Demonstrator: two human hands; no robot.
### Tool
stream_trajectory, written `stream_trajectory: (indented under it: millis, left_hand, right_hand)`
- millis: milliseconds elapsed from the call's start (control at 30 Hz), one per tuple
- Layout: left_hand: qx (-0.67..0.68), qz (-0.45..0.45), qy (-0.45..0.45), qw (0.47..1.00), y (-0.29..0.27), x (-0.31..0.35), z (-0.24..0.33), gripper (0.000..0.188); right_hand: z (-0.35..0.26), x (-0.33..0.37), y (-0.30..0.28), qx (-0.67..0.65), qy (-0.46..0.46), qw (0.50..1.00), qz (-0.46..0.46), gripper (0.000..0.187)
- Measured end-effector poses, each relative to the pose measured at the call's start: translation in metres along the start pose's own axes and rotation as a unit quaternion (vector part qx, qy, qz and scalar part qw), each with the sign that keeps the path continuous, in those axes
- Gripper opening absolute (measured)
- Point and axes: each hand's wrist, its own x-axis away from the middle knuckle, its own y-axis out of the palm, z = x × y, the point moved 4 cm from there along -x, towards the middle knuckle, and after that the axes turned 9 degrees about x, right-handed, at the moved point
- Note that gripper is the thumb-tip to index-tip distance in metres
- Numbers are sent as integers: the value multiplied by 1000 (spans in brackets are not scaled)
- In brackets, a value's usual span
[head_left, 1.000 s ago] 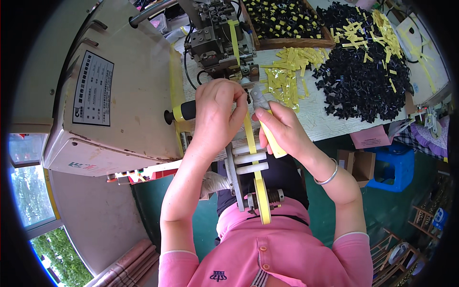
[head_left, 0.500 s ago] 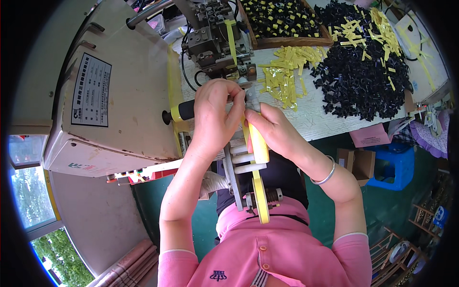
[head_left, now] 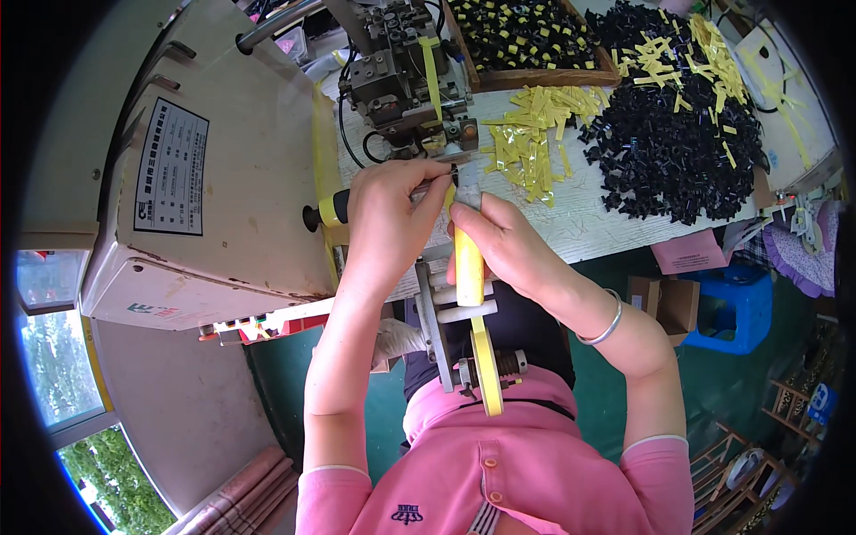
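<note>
Standing nearest is one tape roll [head_left: 486, 379]; beyond, the right hand [head_left: 501, 234] clamps one yellow-handled tool [head_left: 469, 272] beside the left hand [head_left: 388, 209], which pinches one black piece [head_left: 455, 170]. Bare tabletop [head_left: 575, 227] leaves room toward the near right; farther lie yellow strips [head_left: 533, 147], one black heap [head_left: 673, 169], one wooden tray [head_left: 546, 80].

Dark piece [head_left: 454, 170] at left hand [head_left: 390, 203] fingertips: too small to identify. Right hand [head_left: 501, 235]: some fingers hidden beneath yellow handle [head_left: 470, 267]. Yellow tape [head_left: 487, 374], 5 o'clock: partly covered by handle. Metal machine [head_left: 401, 85], 12 o'clock, and wooden tray [head_left: 548, 79], 1 o'clock: cut off by top edge.
</note>
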Motion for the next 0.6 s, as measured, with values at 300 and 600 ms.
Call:
stream_trajectory:
  millis: [300, 600]
  left_hand:
    - [-66, 21, 44, 997, -1, 2, 5, 8]
    - [-23, 42, 113, 992, -4, 2, 6, 10]
  right_hand:
    - [-10, -4, -3, -89, -25, 996, 1, 28]
    - [10, 16, -17, 351, -286, 863, 225, 34]
